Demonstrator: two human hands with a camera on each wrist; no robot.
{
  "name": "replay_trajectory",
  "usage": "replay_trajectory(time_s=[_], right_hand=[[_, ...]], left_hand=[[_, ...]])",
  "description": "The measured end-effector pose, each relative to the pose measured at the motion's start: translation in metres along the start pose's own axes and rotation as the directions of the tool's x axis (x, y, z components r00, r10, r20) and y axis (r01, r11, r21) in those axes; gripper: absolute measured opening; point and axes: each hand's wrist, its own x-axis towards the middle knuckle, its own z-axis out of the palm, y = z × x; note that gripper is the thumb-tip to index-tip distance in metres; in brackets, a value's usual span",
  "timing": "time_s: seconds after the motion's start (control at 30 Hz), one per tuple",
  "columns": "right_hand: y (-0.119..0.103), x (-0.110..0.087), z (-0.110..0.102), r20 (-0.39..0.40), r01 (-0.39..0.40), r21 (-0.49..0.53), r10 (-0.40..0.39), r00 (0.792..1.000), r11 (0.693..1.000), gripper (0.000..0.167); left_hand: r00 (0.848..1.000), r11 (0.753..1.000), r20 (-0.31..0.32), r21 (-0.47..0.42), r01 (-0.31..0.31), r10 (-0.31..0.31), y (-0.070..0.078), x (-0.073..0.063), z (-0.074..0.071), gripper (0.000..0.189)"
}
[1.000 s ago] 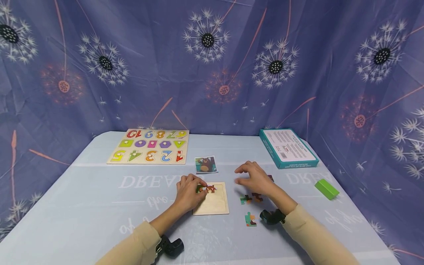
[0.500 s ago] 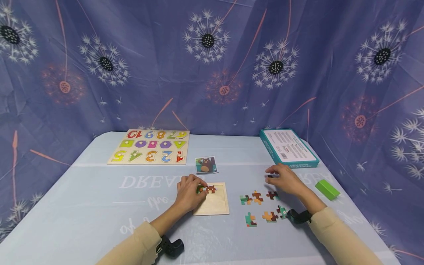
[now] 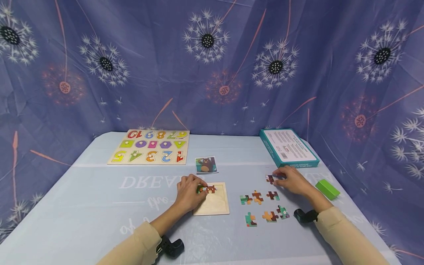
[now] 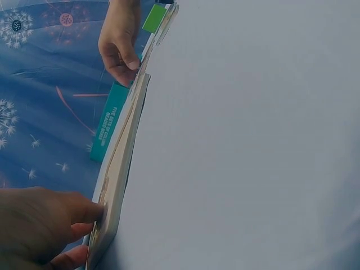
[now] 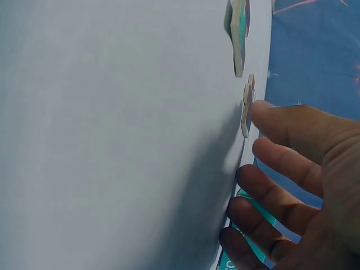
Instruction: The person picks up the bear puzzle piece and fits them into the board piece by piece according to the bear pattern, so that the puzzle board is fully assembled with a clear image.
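Note:
My left hand (image 3: 190, 191) rests at the upper left corner of the wooden puzzle tray (image 3: 212, 208), thumb and forefinger bent around a green-and-brown puzzle piece (image 3: 199, 188). Against it lies a brown bear-head piece (image 3: 211, 189). The left wrist view has the thumb (image 4: 87, 209) down on the tray's top side. Farther right, my right hand (image 3: 291, 180) is at a dark brown puzzle piece (image 3: 269, 179) on the table. In the right wrist view its thumb (image 5: 267, 115) touches that piece (image 5: 247, 107), while the other fingers are spread apart.
Several loose puzzle pieces (image 3: 257, 197) lie right of the tray. A bear picture card (image 3: 206, 165) lies behind it. A number-and-shape board (image 3: 149, 147) stands back left, a teal box (image 3: 288, 149) back right, and a green block (image 3: 327, 189) near the right edge.
My right hand has moved right from above the loose pieces, uncovering several of them, then drawn slightly back from the dark brown piece. My left hand has stayed put.

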Motion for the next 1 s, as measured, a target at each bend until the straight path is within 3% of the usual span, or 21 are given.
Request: replay_trajectory(time_s=[0.43,1.0], right_hand=[[0.0016,0.0023,0.0051,0.001,-0.052,-0.01,0.052,0.999,0.999,0.03],[0.0027,0.0015,0.0063,-0.022,-0.042,-0.006,0.042,0.999,0.999,0.028]], left_hand=[[1.0,1.0,0.004,-0.001,0.002,-0.002,-0.0006,-0.0001,0.0001,0.016],[1.0,1.0,0.012,-0.007,0.012,-0.012,0.0009,0.0,-0.0006,0.016]])
